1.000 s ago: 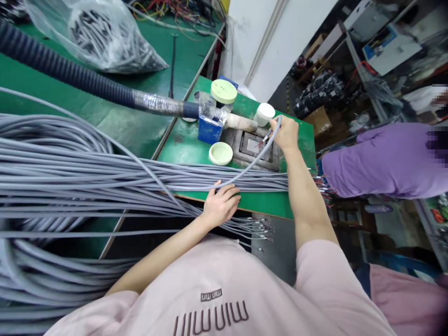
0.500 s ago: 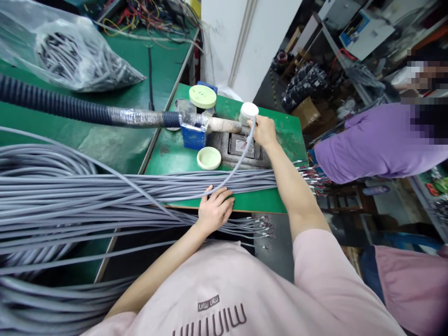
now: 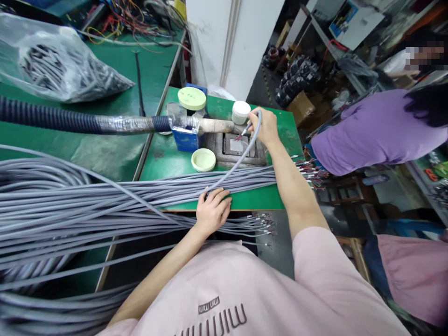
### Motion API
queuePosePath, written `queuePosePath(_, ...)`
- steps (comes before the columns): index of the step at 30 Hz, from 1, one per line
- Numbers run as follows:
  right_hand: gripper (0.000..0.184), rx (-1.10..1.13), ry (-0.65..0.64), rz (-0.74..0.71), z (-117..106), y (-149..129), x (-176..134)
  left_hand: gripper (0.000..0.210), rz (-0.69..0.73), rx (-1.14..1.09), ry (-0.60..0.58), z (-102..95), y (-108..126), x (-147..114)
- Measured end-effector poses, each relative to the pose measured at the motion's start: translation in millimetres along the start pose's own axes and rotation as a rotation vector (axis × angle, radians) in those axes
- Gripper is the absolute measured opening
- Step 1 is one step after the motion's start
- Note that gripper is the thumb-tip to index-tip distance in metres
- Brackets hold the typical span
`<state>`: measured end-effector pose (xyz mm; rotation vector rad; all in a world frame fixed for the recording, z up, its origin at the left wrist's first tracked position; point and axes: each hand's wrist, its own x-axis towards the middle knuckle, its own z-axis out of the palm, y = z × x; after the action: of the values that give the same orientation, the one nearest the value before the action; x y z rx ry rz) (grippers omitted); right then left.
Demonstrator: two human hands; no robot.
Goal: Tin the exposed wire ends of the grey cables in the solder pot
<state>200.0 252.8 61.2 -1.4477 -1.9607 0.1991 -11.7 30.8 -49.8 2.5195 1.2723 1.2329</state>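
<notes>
My right hand is closed around a grey cable close to its end. The cable bends over in a loop at the fingers, and its thin reddish wires point down over the shiny silver surface of a small square solder pot. From there the cable slopes down to my left hand. That hand lies with spread fingers on a bundle of grey cables along the front of the green table, with the sloping cable touching near its thumb and index finger.
A ribbed hose with a pale nozzle ends beside the pot. Around it stand a white tub, a pale green lid, and a blue box. A plastic bag of cable pieces lies left. A person in purple is at the right.
My right hand has moved away from the white tub, and the cable's wire end now shows pointing down above the pot. My left hand stays on the bundle. The view has shifted slightly.
</notes>
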Motion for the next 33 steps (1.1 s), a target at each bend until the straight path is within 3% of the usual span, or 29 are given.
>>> queuePosePath(5,0.033,0.222,0.127,0.09,3.0,6.0,-21.3,0.016,-0.006,0.005,-0.007,-0.4,0.6,0.0)
queuePosePath(10,0.034,0.306,0.224,0.095,11.4,15.4,-39.5,0.018,-0.023,0.003,-0.01,0.4,0.3,-1.0)
queuePosePath(25,0.04,0.288,0.238,0.117,17.4,22.8,-52.9,0.02,-0.047,-0.036,-0.034,1.7,-1.1,-3.4)
queuePosePath(29,0.036,0.297,0.284,0.05,-5.9,-4.6,-64.2,0.015,-0.054,-0.342,0.007,-6.0,-3.1,-5.0)
queuePosePath(31,0.034,0.26,0.29,0.006,-25.0,-25.4,-76.8,0.014,-0.193,-0.678,0.004,-16.4,-2.6,-4.3)
queuePosePath(33,0.03,0.218,0.258,-0.045,-45.0,-46.0,-94.9,0.023,-0.446,-1.071,-0.034,-29.4,0.5,-0.8)
